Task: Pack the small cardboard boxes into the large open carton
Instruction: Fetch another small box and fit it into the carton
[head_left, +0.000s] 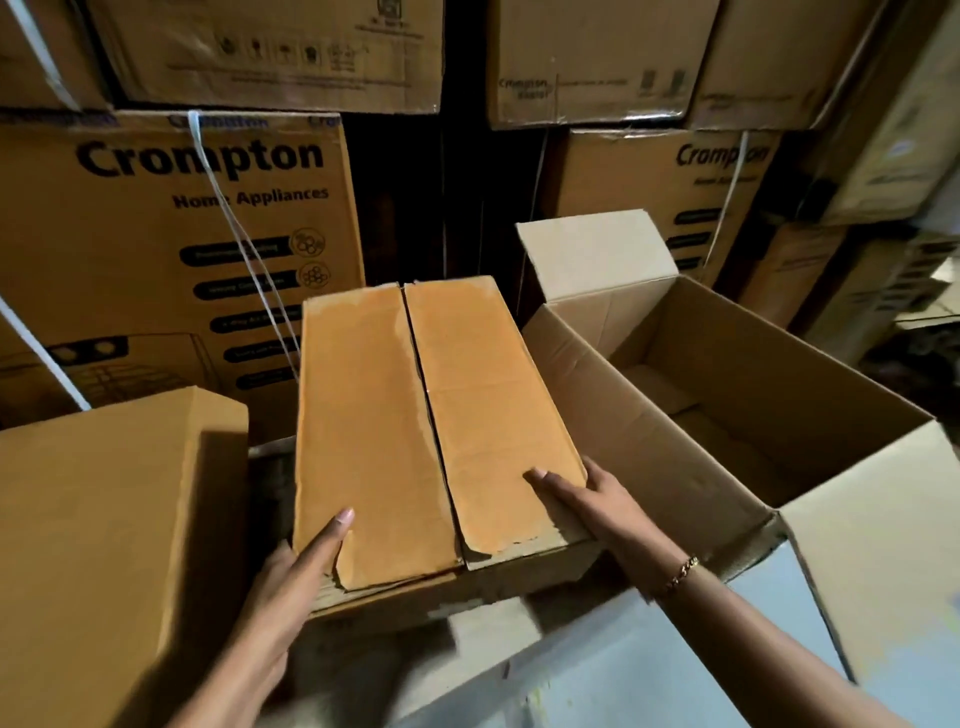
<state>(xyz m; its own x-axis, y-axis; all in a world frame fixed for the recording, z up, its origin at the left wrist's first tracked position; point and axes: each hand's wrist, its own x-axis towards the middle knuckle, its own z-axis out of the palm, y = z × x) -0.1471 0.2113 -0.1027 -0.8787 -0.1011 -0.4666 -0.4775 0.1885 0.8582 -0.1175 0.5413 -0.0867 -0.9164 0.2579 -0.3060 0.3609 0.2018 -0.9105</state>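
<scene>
A small orange-brown cardboard box (431, 421) with a seam down its closed top is in the centre. My left hand (291, 587) grips its near left corner, thumb on top. My right hand (587, 499) grips its near right corner, thumb on the lid and fingers down the side. The large open carton (649, 441) stands just to the right, flaps spread. Its visible floor holds nothing. A second closed small box (104, 545) sits at the left, apart from both hands.
Stacked printed appliance cartons (171, 234) with white straps form a wall behind. More cartons (852, 270) pile up at the right. A dark gap runs between the stacks. Pale floor (597, 675) shows at the front.
</scene>
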